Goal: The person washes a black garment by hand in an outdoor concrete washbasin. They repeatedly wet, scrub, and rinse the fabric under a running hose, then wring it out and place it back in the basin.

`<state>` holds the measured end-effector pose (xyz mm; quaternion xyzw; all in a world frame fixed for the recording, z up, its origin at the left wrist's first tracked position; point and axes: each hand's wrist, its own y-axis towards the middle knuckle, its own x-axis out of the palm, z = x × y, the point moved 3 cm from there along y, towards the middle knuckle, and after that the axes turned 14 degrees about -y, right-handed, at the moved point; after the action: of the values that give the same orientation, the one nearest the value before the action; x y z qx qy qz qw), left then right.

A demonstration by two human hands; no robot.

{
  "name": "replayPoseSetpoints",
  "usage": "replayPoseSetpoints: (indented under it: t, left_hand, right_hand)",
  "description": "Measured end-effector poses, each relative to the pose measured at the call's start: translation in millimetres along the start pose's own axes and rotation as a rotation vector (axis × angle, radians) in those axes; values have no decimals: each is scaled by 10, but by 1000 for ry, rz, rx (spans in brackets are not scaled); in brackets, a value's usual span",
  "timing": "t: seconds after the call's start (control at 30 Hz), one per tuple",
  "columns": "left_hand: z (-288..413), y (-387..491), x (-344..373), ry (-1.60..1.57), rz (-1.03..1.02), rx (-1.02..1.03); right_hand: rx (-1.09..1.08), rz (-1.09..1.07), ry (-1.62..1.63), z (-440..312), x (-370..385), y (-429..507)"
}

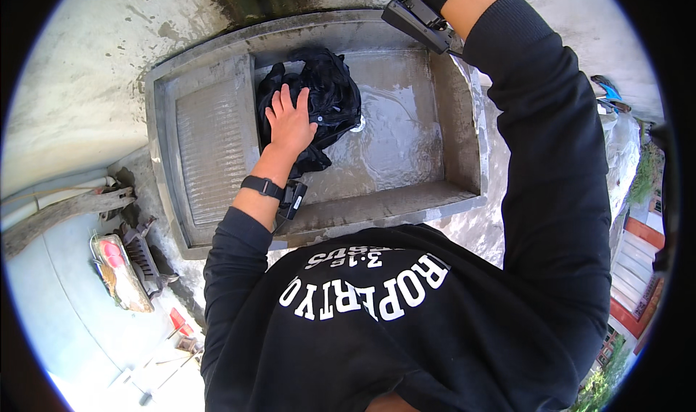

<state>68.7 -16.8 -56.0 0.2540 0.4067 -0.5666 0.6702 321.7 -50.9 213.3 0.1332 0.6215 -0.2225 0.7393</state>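
Observation:
My left hand lies with spread fingers on a wet black garment, which is bunched against the divider of a concrete wash sink. A small pale button shows on the cloth beside my thumb. Shallow water covers the basin floor to the right of the garment, and a round drain fitting shows at its edge. My right hand is out of view past the top edge; only its wrist and forearm show, reaching over the sink's far right corner. Both wrists wear black straps with small devices.
Left of the divider is a ribbed concrete washboard. A wall rises behind the sink. At lower left are a wooden log and a tray of items. Clear plastic sheeting hangs at the right.

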Motion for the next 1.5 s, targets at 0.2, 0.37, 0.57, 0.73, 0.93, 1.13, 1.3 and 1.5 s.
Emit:
replayPoseSetpoints:
  t: [0.2, 0.37, 0.57, 0.73, 0.93, 1.13, 1.3, 1.5]
  left_hand:
    - [-58, 432, 184, 36, -128, -173]
    - [-91, 625, 273, 35, -234, -273]
    - [-328, 752, 527, 162, -423, -261]
    - [-408, 691, 600, 83, -318, -172]
    - [-349, 572, 665, 63, -368, -130]
    - [-286, 344, 720, -2, -433, -71]
    - [-252, 157, 751, -1, -431, -88]
    - [-268, 131, 804, -14, -435, -79]
  right_hand:
    - [-23, 114, -22, 74, 163, 184]
    - [-87, 217, -98, 223, 318, 368]
    - [-176, 148, -135, 244, 181, 307]
    - [-168, 91, -107, 238, 81, 222]
    - [-144, 82, -90, 229, 84, 209]
    - [-122, 132, -117, 295, 138, 236]
    - [-167, 185, -37, 226, 322, 375]
    - [-98, 293, 56, 110, 583, 535]
